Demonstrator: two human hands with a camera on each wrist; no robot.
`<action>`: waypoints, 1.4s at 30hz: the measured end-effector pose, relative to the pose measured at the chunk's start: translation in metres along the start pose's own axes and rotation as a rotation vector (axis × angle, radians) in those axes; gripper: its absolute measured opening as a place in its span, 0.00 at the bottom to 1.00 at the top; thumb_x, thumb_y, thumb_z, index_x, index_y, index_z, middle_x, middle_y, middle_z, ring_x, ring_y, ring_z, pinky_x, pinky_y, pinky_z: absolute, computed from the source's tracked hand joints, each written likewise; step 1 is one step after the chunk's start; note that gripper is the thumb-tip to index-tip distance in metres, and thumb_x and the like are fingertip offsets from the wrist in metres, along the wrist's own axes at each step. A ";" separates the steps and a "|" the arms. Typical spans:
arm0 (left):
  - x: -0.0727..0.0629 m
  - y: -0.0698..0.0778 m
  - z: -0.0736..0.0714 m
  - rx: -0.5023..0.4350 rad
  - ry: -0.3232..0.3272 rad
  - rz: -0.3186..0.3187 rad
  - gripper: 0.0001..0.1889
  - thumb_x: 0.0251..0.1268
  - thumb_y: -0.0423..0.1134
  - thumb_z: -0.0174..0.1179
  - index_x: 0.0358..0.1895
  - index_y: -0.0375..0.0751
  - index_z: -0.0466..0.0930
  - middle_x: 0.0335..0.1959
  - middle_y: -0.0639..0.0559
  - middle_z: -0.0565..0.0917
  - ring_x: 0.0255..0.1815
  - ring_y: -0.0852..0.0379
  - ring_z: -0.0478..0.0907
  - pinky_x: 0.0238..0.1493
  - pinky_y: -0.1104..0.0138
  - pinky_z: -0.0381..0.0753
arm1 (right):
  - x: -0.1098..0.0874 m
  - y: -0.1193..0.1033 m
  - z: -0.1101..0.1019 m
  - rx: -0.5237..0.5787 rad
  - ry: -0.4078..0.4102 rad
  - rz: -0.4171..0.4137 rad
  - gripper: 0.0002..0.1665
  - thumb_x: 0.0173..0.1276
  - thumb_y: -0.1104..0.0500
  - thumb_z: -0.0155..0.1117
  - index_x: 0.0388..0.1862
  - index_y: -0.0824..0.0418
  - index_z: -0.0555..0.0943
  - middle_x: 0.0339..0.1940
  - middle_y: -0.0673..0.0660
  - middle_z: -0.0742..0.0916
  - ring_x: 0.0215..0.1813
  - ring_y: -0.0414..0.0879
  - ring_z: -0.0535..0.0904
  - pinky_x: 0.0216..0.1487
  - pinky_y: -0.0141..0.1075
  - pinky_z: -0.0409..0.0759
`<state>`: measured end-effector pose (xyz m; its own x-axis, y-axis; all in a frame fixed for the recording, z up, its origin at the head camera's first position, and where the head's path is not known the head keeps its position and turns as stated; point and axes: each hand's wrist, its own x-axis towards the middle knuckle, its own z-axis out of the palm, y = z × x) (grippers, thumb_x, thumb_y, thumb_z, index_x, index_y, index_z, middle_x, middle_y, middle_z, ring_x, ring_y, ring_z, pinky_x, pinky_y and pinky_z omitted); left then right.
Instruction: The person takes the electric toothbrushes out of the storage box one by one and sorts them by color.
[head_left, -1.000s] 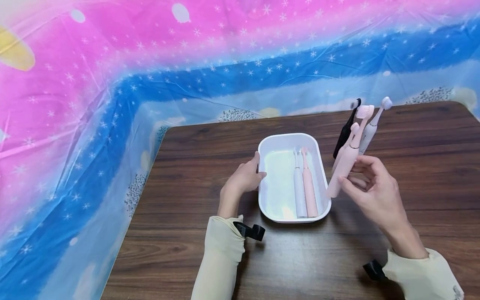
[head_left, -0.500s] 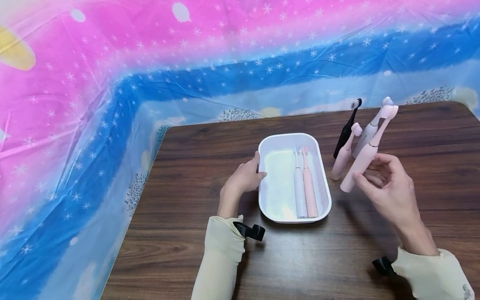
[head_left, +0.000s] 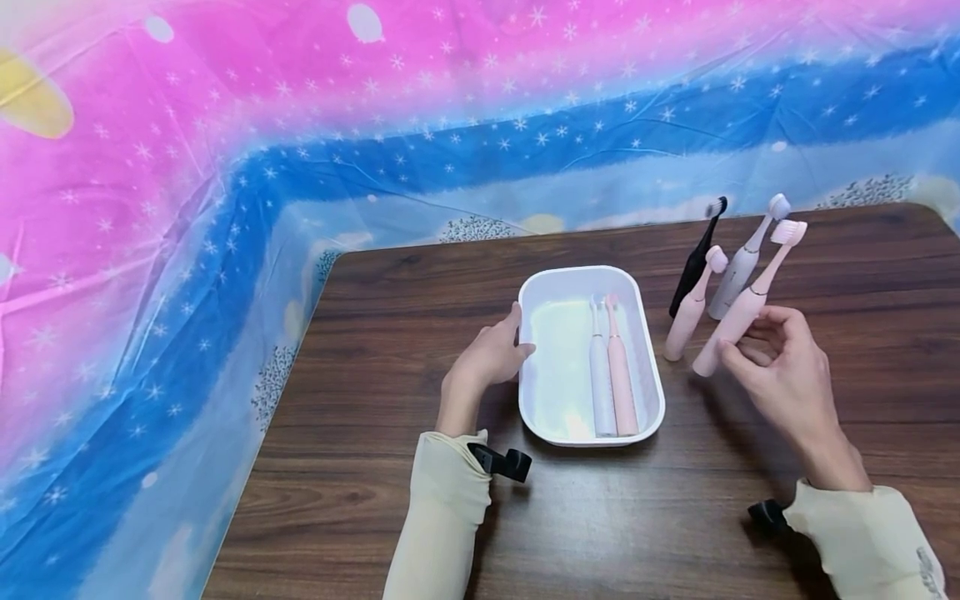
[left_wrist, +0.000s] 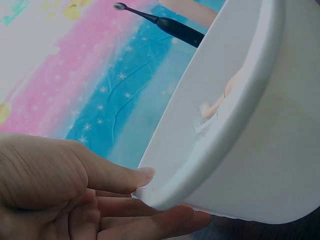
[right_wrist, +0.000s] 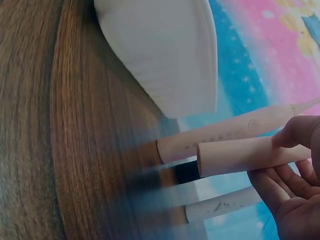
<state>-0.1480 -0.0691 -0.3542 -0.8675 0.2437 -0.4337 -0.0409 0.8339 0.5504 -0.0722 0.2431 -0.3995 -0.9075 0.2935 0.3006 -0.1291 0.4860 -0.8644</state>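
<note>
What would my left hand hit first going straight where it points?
Probably the white rectangular plastic tray: the left hand grips it at its left side, though depth is hard to judge.

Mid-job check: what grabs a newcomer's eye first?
The pink-and-blue backdrop behind the table likely jumps out first. Next comes the white tray, its left rim in the left hand, with two toothbrushes inside. To its right, the right hand pinches a pink toothbrush beside three standing toothbrushes.
</note>
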 end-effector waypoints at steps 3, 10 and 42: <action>0.000 0.000 0.000 0.000 -0.002 -0.004 0.37 0.76 0.45 0.47 0.78 0.50 0.36 0.77 0.50 0.55 0.73 0.54 0.60 0.67 0.55 0.65 | 0.003 0.003 0.001 -0.031 -0.011 0.028 0.27 0.59 0.65 0.68 0.54 0.67 0.67 0.45 0.47 0.78 0.42 0.19 0.73 0.42 0.14 0.72; 0.001 0.000 0.001 0.005 -0.005 -0.008 0.37 0.76 0.45 0.47 0.78 0.50 0.35 0.76 0.50 0.56 0.72 0.54 0.62 0.67 0.55 0.65 | 0.006 0.010 0.002 -0.092 -0.038 0.045 0.31 0.61 0.63 0.66 0.58 0.73 0.65 0.53 0.66 0.78 0.42 0.16 0.69 0.42 0.12 0.71; 0.001 0.000 0.001 -0.003 0.002 -0.011 0.37 0.75 0.45 0.47 0.78 0.52 0.35 0.76 0.49 0.56 0.70 0.54 0.65 0.66 0.55 0.66 | 0.017 0.024 0.009 -0.182 0.017 0.066 0.29 0.60 0.62 0.67 0.57 0.69 0.67 0.52 0.66 0.81 0.41 0.16 0.69 0.41 0.10 0.68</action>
<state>-0.1489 -0.0684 -0.3552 -0.8680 0.2338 -0.4381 -0.0516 0.8351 0.5477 -0.0946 0.2523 -0.4189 -0.9047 0.3424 0.2537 0.0060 0.6056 -0.7957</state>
